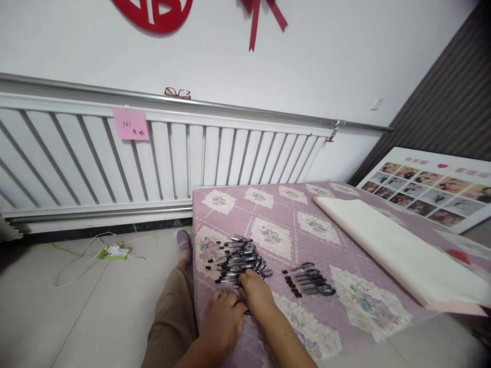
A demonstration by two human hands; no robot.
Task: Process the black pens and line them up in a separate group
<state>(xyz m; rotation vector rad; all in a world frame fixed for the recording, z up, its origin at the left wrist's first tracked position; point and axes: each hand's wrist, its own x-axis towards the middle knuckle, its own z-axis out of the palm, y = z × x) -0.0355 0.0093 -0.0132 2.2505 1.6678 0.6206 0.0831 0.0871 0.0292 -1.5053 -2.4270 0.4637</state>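
A loose pile of black-capped pens [241,258] lies on the purple patterned cloth near its left edge. My right hand [256,294] is at the pile's near side, fingers curled down and closed; whatever is between them is hidden. Close beside it, my left hand [226,314] is closed over a pen [247,312], of which only a short dark end shows under the fingers. To the right of my hands, several pens [309,280] lie side by side in a row, their caps mostly to one side.
The patterned cloth [268,232] covers the surface. A folded cream sheet [383,240] lies on its right part, before a photo board [429,189]. Behind stands a white radiator [218,153] with a pink note [131,124]; glasses [177,93] rest above. A power strip [115,251] sits on the floor.
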